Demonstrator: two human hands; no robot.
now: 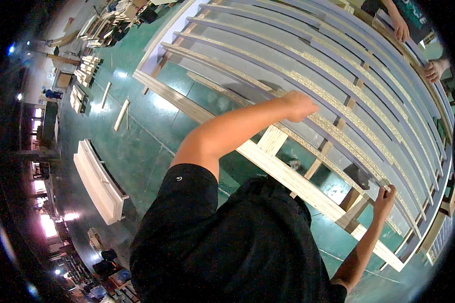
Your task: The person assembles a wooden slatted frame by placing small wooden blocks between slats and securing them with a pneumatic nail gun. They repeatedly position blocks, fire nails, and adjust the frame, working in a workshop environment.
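My left hand is closed over a long particleboard strip in the middle of a large slatted frame. Farther right, my right hand is closed around the same strip, close to its right end; the fingertips are partly hidden. Beyond it, several similar strips with purplish-grey sides run side by side over grey panels. Between me and the strips lies the frame's pale layered wood beam. A short wood block sits crosswise behind that beam, under my left forearm.
Across the frame, another person's hands rest at its far edge. On the green floor to my left lie a stack of long white boards and loose wood pieces. Piles of timber stand farther off.
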